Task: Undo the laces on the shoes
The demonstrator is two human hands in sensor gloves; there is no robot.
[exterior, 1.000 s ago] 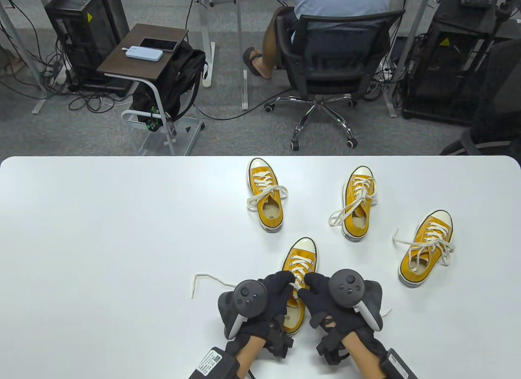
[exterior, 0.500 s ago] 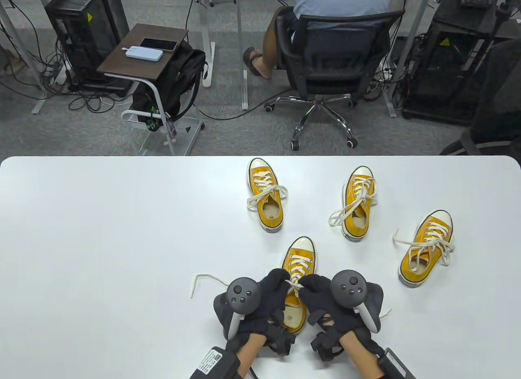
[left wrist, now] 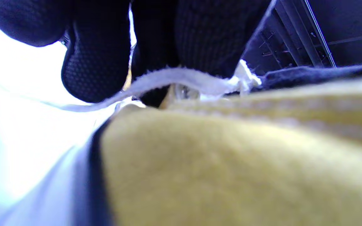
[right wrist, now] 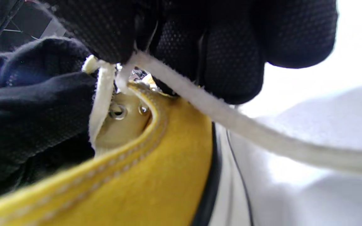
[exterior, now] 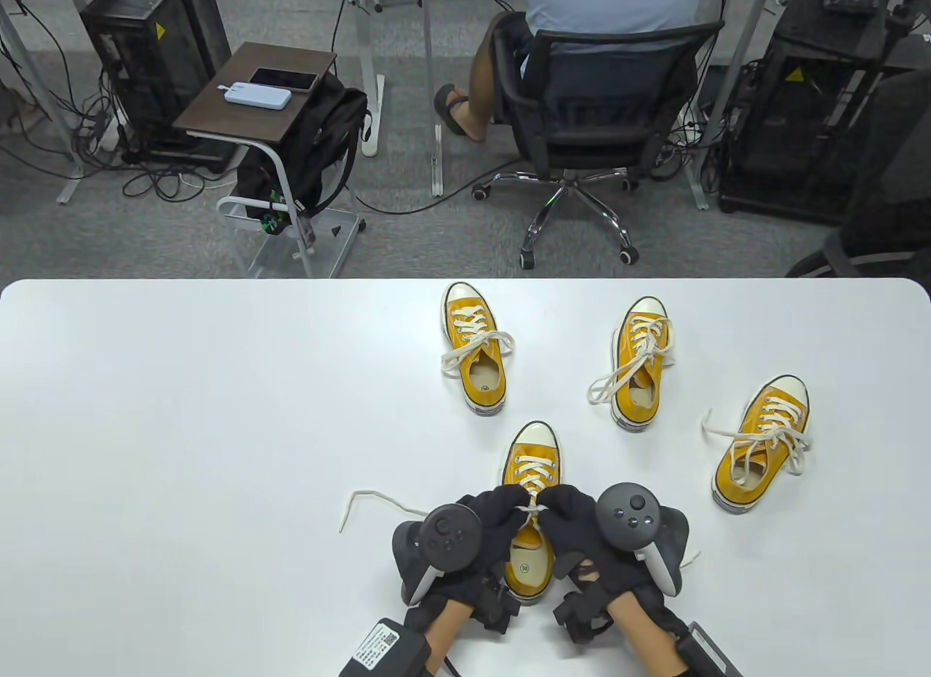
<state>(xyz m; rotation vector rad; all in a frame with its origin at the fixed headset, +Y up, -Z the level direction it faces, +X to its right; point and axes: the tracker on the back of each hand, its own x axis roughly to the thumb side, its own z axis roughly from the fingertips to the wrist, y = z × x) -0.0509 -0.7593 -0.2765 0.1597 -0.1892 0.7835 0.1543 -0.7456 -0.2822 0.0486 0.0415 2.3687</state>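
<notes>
Both hands have slid slightly toward the person along the nearest yellow sneaker (exterior: 532, 481), whose toe cap now shows more fully than a second ago. That sneaker stands on the white table (exterior: 182, 430), toe pointing away from the person, its opening bare between the two wrists. The left hand (exterior: 473, 535) lies against the sneaker's left side, its fingers (left wrist: 96, 62) closed on the white lace (exterior: 529, 510) at the top eyelets; one lace end (exterior: 364, 499) trails left of the sneaker across the table. The right hand (exterior: 589, 535) lies against the sneaker's right side, its fingertips (right wrist: 121, 40) pinching the lace, which runs off past the sneaker's collar (right wrist: 156, 125). Three more yellow sneakers (exterior: 476, 357) (exterior: 640, 364) (exterior: 760, 444) stand beyond and to the right of the nearest one, each with its bow tied.
</notes>
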